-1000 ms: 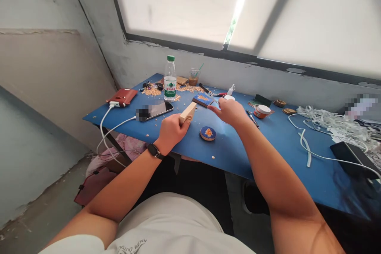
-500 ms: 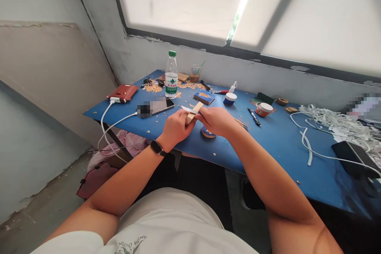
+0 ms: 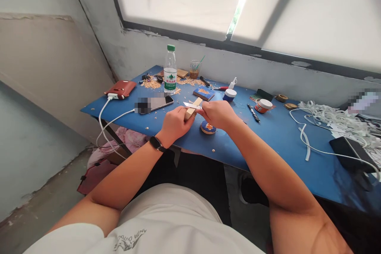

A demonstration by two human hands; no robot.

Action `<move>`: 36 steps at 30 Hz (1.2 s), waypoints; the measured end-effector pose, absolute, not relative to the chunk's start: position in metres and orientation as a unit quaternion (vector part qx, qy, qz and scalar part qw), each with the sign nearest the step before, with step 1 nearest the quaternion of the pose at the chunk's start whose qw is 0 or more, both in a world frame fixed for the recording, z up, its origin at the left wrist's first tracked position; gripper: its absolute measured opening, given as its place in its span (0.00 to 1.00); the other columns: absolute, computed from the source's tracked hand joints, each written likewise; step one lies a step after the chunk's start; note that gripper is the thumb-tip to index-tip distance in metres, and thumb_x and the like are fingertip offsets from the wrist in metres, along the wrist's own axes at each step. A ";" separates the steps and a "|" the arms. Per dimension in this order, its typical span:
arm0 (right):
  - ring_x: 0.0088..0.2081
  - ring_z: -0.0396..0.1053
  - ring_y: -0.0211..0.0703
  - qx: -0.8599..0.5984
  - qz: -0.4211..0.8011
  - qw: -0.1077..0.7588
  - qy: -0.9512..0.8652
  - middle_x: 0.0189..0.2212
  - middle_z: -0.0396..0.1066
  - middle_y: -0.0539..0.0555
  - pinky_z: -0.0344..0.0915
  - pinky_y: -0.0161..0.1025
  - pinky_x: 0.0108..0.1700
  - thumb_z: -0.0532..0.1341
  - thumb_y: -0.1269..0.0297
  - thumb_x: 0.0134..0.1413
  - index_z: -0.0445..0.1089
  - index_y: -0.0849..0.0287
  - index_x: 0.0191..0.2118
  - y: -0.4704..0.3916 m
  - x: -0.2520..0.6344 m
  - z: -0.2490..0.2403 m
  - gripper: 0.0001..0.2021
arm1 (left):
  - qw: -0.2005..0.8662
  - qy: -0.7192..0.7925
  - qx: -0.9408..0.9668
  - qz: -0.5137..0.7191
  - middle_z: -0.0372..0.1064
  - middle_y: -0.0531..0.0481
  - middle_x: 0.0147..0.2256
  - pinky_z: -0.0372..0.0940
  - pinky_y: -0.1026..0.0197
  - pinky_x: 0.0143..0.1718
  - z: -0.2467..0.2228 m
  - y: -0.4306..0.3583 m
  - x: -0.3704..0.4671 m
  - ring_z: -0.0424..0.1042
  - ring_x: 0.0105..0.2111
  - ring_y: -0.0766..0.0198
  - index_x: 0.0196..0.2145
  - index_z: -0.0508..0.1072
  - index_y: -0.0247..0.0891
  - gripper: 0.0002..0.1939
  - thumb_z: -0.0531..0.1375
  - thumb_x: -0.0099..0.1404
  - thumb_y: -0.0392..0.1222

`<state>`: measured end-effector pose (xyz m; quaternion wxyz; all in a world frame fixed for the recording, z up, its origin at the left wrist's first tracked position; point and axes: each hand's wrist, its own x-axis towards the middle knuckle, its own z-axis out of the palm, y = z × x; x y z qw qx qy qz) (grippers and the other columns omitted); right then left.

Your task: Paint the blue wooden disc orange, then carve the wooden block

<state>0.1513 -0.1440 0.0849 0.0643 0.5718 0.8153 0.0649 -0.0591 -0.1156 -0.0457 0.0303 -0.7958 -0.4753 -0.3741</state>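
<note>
My left hand point(image 3: 176, 124) is closed around a pale wooden block point(image 3: 191, 113), which slants away from me above the front part of the table. In my right hand point(image 3: 218, 113) is a knife point(image 3: 190, 105); its short bright blade points left and lies across the upper side of the block. The knife's handle is hidden in my fingers. Just below the right hand, a round wooden piece point(image 3: 208, 127) with a blue top and an orange leaf shape lies on the table. Beyond the hands rests a square blue piece point(image 3: 204, 93) with an orange pattern.
On the blue table point(image 3: 262, 154) stand a water bottle point(image 3: 170, 75), a plastic cup point(image 3: 195, 69) and paint jars point(image 3: 263, 105). A phone point(image 3: 156, 104) and red case point(image 3: 120, 89) lie left. Wood shavings point(image 3: 151, 82) litter the back. White strips point(image 3: 330, 121) and a cable are right.
My right hand has shifted slightly right and up, with the knife moving along the block. The round blue piece shows more fully. The view has tilted slightly.
</note>
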 end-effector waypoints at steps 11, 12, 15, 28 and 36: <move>0.57 0.89 0.68 0.592 0.076 0.048 0.801 0.56 0.92 0.72 0.66 0.48 0.48 0.50 0.51 0.98 0.87 0.62 0.68 -0.135 0.162 0.076 0.29 | 0.033 -0.470 -0.799 -0.373 0.90 0.38 0.47 0.78 0.52 0.48 -0.044 -0.114 -0.058 0.90 0.48 0.46 0.53 0.90 0.40 0.12 0.69 0.89 0.48; 0.58 0.90 0.69 0.604 0.076 0.049 0.792 0.57 0.92 0.73 0.67 0.49 0.49 0.50 0.52 0.98 0.87 0.63 0.68 -0.132 0.169 0.076 0.29 | 0.034 -0.470 -0.796 -0.379 0.90 0.38 0.46 0.79 0.52 0.48 -0.045 -0.115 -0.061 0.91 0.47 0.46 0.52 0.90 0.40 0.11 0.69 0.88 0.48; 0.57 0.90 0.72 0.685 0.077 0.052 0.723 0.58 0.91 0.78 0.70 0.52 0.47 0.49 0.59 0.95 0.88 0.64 0.67 -0.125 0.202 0.084 0.29 | 0.039 -0.480 -0.770 -0.418 0.90 0.41 0.42 0.80 0.51 0.47 -0.052 -0.121 -0.076 0.91 0.44 0.47 0.46 0.87 0.43 0.11 0.68 0.87 0.48; 0.41 0.74 0.52 0.495 -0.012 -0.088 0.864 0.40 0.81 0.60 0.60 0.47 0.46 0.45 0.49 0.96 0.78 0.55 0.48 -0.139 0.186 0.050 0.28 | 0.095 -0.379 -0.807 -0.443 0.92 0.39 0.52 0.85 0.51 0.54 -0.060 -0.126 -0.075 0.93 0.50 0.48 0.60 0.89 0.42 0.12 0.67 0.92 0.50; 0.36 0.66 0.49 0.474 -0.002 -0.045 0.879 0.39 0.78 0.58 0.51 0.48 0.43 0.45 0.49 0.96 0.78 0.57 0.50 -0.148 0.171 0.050 0.28 | 0.127 -0.343 -0.812 -0.456 0.89 0.40 0.46 0.84 0.52 0.52 -0.069 -0.121 -0.077 0.91 0.48 0.48 0.54 0.87 0.41 0.14 0.67 0.93 0.53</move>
